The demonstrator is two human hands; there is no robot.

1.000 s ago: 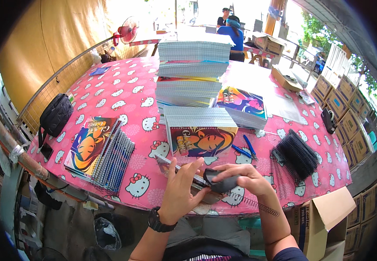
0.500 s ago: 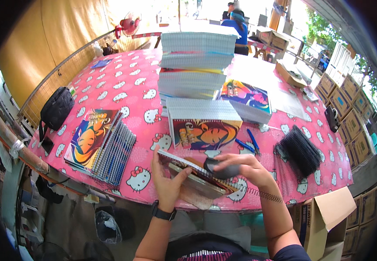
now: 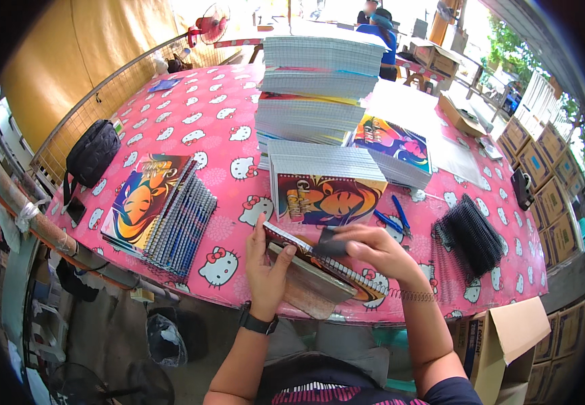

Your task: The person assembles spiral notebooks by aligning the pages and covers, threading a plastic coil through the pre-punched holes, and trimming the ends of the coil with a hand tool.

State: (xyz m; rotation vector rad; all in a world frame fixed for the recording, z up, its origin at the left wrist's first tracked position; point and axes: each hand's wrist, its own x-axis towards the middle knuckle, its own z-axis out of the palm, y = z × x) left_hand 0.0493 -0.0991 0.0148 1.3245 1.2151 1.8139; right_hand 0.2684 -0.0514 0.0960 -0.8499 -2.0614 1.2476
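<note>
My left hand (image 3: 267, 273) grips a notebook (image 3: 367, 285) tilted above the table's near edge, thumb in front and fingers behind. A greyish-beige flat board (image 3: 313, 278) lies against the notebook's near side, under that thumb. My right hand (image 3: 377, 251) is closed around a dark grey pad (image 3: 329, 246), pressed along the notebook's punched upper edge. From the lower right end of that edge a thin dark wire coil (image 3: 414, 295) sticks out past my right wrist. Part of the coil along the edge is hidden by the pad and fingers.
Colourful-covered notebook stacks stand ahead (image 3: 329, 199) and at left (image 3: 147, 209), with a tall paper stack (image 3: 319, 67) behind. Blue-handled pliers (image 3: 395, 217) lie near a pile of black coils (image 3: 471, 236). A black bag (image 3: 93, 152) sits at left; an open carton (image 3: 509, 331) stands low right.
My right hand and the pad have slid up and left along the notebook's edge. The coil's loose end has shifted slightly left. The view has moved a little.
</note>
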